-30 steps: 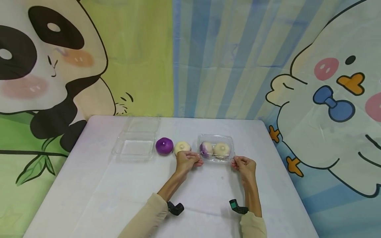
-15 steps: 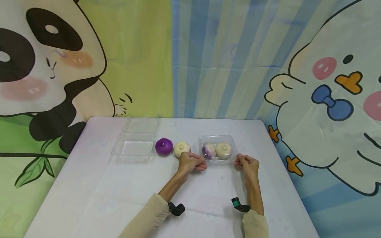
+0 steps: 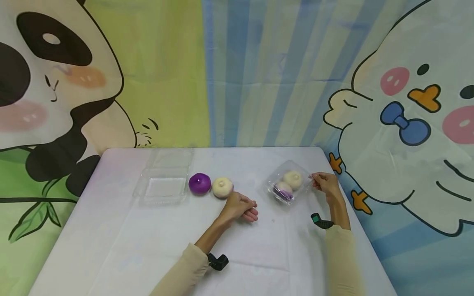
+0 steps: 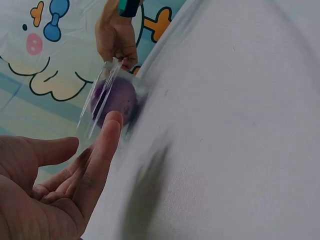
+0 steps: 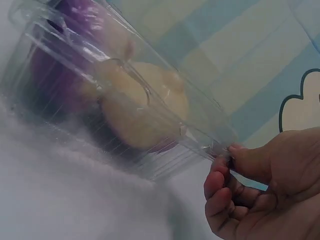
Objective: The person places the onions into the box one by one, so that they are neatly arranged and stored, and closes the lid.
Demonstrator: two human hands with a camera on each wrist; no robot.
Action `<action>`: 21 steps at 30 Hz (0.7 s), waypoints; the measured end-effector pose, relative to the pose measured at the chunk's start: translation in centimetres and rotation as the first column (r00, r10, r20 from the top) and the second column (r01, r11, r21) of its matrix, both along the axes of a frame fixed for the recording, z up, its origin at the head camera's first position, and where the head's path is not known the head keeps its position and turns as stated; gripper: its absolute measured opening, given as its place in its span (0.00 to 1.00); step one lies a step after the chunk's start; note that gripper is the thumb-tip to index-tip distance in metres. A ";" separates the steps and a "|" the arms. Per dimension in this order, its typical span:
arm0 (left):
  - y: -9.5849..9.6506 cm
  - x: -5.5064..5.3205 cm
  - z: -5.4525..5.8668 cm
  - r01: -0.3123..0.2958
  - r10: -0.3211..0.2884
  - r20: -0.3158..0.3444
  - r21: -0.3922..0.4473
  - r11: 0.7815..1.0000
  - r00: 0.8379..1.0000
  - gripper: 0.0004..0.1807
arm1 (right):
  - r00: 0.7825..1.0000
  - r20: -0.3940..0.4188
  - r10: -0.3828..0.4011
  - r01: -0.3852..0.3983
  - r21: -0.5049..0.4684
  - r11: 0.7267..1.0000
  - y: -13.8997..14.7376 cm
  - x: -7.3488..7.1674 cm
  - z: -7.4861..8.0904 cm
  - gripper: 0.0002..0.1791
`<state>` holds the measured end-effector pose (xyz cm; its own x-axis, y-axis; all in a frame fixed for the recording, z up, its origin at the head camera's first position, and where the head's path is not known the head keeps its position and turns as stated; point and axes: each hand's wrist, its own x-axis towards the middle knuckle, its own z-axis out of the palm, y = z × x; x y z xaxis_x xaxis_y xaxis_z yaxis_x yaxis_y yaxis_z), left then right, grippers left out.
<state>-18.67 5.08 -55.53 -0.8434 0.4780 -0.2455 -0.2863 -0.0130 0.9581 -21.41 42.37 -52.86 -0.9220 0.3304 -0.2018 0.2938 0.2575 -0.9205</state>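
Note:
My right hand pinches the edge of a closed clear plastic clamshell box between thumb and fingers; the right wrist view shows this grip close up. Inside lie two round, cream-and-purple vegetables that look like onions, one pale onion and one purple-tinged onion. The box stands turned at an angle on the right of the table. My left hand is apart from it, thumb and fingers spread in the left wrist view, holding nothing. Just beyond that hand sits a cream onion.
Beside the cream onion is a deep purple onion. Farther left, a second clear clamshell box lies with its lid folded back. All stand on a white-covered table, with a cartoon-printed curtain behind its far edge.
My right hand has moved right and away from me, taking the filled box with it and turning it. My left hand has let go of the box and stays near the cream onion.

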 end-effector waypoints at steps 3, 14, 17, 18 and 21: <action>-0.2 0.2 -0.2 -0.004 0.004 -0.009 0.006 1.000 1.000 0.15 | 0.995 0.033 0.096 -0.098 0.074 0.992 2.1 -1.2 0.7 0.20; -0.9 0.3 0.2 -0.027 0.026 -0.026 -0.003 1.000 0.999 0.15 | 0.914 0.174 0.366 -0.394 0.169 0.903 7.9 -3.8 1.7 0.21; -1.1 0.4 0.4 -0.033 0.033 -0.032 -0.019 0.999 0.999 0.16 | 0.897 0.177 0.405 -0.436 0.205 0.876 8.8 -4.3 1.9 0.22; -1.2 0.4 0.4 -0.035 0.035 -0.033 -0.024 0.999 0.999 0.16 | 0.890 0.175 0.420 -0.451 0.214 0.866 9.1 -4.5 2.0 0.21; -1.4 0.4 0.4 -0.044 0.043 -0.027 -0.035 0.998 0.999 0.17 | 0.875 0.175 0.451 -0.481 0.225 0.847 9.7 -5.3 2.1 0.19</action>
<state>-18.27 3.64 -55.15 -0.8695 0.4318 -0.2398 -0.2614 0.0096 0.9652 -26.70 52.02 -50.71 -0.9566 -0.0790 -0.2807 0.1764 0.6097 -0.7728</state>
